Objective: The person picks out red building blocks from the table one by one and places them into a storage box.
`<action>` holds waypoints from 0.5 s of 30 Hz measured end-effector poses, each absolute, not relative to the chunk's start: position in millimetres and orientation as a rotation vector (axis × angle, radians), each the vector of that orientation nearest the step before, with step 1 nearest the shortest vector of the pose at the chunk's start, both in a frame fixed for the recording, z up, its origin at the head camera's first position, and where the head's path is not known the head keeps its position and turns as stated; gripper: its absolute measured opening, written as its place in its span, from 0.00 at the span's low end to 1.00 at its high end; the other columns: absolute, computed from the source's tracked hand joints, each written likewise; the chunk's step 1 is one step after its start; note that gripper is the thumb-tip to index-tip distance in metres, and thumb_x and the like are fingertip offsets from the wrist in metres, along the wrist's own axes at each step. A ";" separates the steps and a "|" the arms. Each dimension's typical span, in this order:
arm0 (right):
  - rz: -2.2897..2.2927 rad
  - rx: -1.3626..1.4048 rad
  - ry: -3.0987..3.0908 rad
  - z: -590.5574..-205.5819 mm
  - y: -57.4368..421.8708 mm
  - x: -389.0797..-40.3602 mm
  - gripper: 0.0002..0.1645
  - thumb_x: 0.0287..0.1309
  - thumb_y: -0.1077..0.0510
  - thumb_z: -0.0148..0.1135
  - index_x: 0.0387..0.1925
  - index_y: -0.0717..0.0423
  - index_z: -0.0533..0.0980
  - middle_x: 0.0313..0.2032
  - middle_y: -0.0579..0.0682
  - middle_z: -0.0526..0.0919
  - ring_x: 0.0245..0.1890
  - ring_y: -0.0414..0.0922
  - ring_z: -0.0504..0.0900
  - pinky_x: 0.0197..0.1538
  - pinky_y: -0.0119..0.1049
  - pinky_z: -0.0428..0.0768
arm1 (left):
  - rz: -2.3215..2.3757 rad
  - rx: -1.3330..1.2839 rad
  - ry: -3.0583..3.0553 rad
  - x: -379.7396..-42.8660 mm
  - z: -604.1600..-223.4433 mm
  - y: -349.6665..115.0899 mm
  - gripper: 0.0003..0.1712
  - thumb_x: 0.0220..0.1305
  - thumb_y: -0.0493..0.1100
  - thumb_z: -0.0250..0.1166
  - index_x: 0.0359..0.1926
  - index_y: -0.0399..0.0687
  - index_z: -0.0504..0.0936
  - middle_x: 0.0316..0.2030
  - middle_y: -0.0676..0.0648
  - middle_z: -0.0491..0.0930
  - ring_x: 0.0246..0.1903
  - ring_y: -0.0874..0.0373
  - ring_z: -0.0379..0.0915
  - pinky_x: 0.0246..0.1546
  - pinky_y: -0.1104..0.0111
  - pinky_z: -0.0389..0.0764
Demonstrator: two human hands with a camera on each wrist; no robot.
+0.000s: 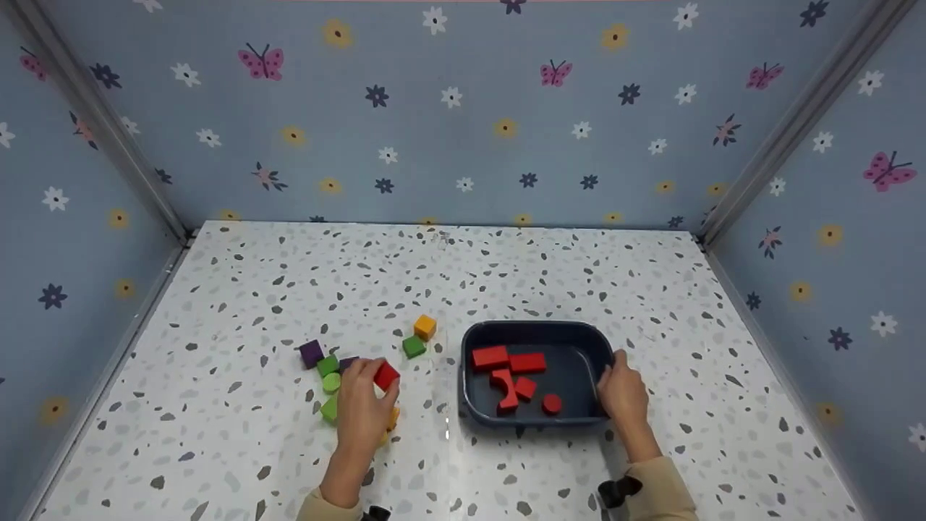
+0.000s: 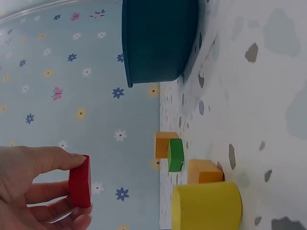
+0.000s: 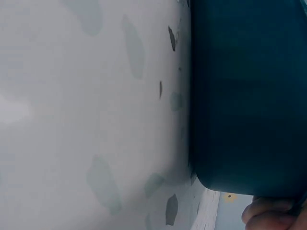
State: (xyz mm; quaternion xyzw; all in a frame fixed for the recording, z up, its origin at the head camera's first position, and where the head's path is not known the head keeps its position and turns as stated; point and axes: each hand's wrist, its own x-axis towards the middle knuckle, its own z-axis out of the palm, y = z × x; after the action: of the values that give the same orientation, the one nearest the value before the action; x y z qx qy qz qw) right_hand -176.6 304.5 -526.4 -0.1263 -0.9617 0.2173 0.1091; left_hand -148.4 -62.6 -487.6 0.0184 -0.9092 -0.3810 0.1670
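Observation:
Between the thumb and fingers of my left hand (image 1: 363,409) is a red block (image 1: 386,375), held above the loose blocks on the left side of the table. The left wrist view shows this red block (image 2: 80,182) pinched clear of the surface. My right hand (image 1: 625,391) grips the right rim of a dark blue tub (image 1: 593,329). Inside the tub lie several red pieces, among them an arch-shaped block (image 1: 506,392), a small cube (image 1: 526,388) and a round piece (image 1: 551,404). Fingertips (image 3: 268,215) show at the tub's edge in the right wrist view.
Around the left hand are purple (image 1: 311,353), green (image 1: 328,365) and lime (image 1: 330,409) blocks, some partly hidden by it. An orange cube (image 1: 425,327) and a green cube (image 1: 414,346) sit left of the tub. A yellow cylinder (image 2: 206,206) stands nearby. Patterned walls (image 1: 463,145) enclose the speckled table.

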 end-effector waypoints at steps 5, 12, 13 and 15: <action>0.642 -0.345 -2.811 -526.7 304.7 -176.6 0.12 0.57 0.64 0.45 0.43 0.66 0.64 0.25 0.69 0.75 0.22 0.62 0.76 0.19 0.51 0.69 | -1.121 0.004 -2.552 -151.6 -486.3 -48.3 0.19 0.45 0.33 0.68 0.40 0.31 0.78 0.36 0.40 0.74 0.38 0.47 0.69 0.39 0.60 0.73; 0.643 -0.357 -2.823 -526.8 305.1 -176.8 0.11 0.57 0.64 0.45 0.42 0.66 0.64 0.25 0.69 0.75 0.23 0.62 0.76 0.19 0.51 0.69 | -1.136 -0.072 -2.517 -155.2 -479.9 -26.4 0.18 0.43 0.34 0.69 0.39 0.33 0.79 0.34 0.42 0.74 0.36 0.50 0.69 0.38 0.61 0.74; 0.642 -0.356 -2.822 -526.8 305.0 -176.9 0.11 0.57 0.64 0.45 0.42 0.66 0.64 0.25 0.69 0.75 0.23 0.62 0.76 0.19 0.51 0.69 | -1.141 -0.086 -2.511 -155.4 -478.8 -23.3 0.19 0.43 0.34 0.69 0.40 0.33 0.79 0.34 0.43 0.74 0.36 0.50 0.69 0.38 0.62 0.74; 0.643 -0.358 -2.821 -526.8 304.5 -176.9 0.11 0.57 0.64 0.45 0.42 0.66 0.64 0.25 0.69 0.75 0.24 0.62 0.76 0.20 0.51 0.69 | -1.156 -0.107 -2.510 -155.7 -476.6 -16.9 0.19 0.44 0.34 0.69 0.40 0.34 0.79 0.35 0.43 0.74 0.36 0.51 0.69 0.38 0.62 0.73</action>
State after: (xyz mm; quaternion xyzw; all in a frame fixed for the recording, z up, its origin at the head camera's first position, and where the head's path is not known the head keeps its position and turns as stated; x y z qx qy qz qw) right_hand -176.9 304.5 -526.8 -0.1219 -0.9614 0.2193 0.1131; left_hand -155.7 -16.9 -476.6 -0.0379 -0.8917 -0.4105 0.1868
